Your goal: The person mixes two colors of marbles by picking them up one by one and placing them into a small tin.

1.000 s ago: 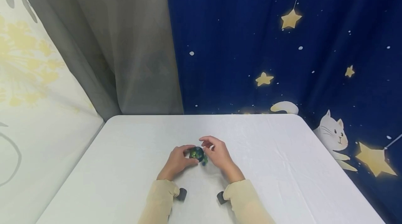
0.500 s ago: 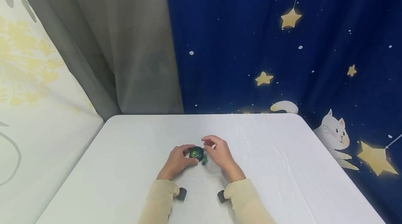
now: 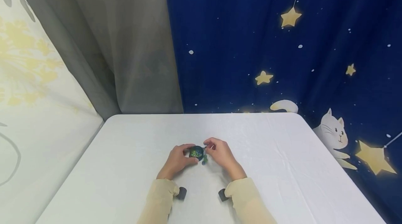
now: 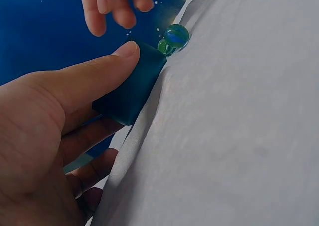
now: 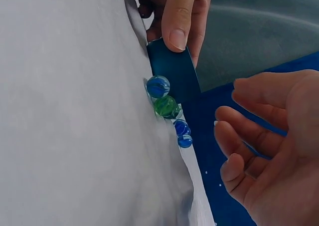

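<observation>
Hands: 2 — left hand (image 3: 176,161), right hand (image 3: 221,152)
Small dark teal round cup: 1 (image 5: 173,69), w/ marbles seen inside from head view (image 3: 197,152)
Glass marbles beside cup, right wrist view: 4 total
Blue swirled marbles: 3 (image 5: 158,86)
Green swirled marble: 1 (image 5: 166,107)
Marbles in cup: several, can't count
White cloth-covered bench: 1 (image 3: 282,168)
Cream sleeves: 2 (image 3: 158,199)
Black wrist cams: 2 (image 3: 181,193)

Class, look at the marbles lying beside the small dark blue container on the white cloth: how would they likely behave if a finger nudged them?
The marbles are round and glossy, so they would probably roll off readily and slip from a loose pinch. They lie on soft, wrinkled white cloth, which may slow them. The dark blue container, gripped by the left hand, would likely block them on that side.
</observation>
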`<state>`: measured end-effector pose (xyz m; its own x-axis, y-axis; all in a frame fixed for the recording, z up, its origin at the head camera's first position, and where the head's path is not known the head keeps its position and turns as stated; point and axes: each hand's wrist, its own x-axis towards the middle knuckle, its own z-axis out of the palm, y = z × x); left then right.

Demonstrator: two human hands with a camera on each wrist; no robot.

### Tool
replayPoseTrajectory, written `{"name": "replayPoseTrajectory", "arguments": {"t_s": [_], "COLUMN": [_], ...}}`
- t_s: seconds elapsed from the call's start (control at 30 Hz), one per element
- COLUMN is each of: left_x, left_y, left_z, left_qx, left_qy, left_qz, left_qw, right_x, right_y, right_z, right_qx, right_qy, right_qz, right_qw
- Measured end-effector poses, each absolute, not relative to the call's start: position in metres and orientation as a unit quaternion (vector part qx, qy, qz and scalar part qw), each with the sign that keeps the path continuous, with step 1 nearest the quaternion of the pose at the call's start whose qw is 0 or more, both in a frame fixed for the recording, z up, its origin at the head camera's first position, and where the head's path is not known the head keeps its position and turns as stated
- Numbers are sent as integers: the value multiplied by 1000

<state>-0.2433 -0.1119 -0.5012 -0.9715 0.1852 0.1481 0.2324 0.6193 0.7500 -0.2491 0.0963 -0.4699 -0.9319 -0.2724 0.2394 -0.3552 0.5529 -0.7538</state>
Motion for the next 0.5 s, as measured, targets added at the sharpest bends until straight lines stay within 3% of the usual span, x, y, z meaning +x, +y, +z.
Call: {"name": "replayPoseTrajectory", "arguments": {"t_s": [0.5], "left_x": [-244], "left_y": [-112], "left_z": [-503], "left_qx": [-115], "left_qy": [-899], "left_qz": [-423], "left_qw": [21], "right_x": [-249], "right_y": [100], "right_z": [-473], "right_qx": [181], "right_qy": [-896], "right_qz": [405], "right_qw": [-9]}}
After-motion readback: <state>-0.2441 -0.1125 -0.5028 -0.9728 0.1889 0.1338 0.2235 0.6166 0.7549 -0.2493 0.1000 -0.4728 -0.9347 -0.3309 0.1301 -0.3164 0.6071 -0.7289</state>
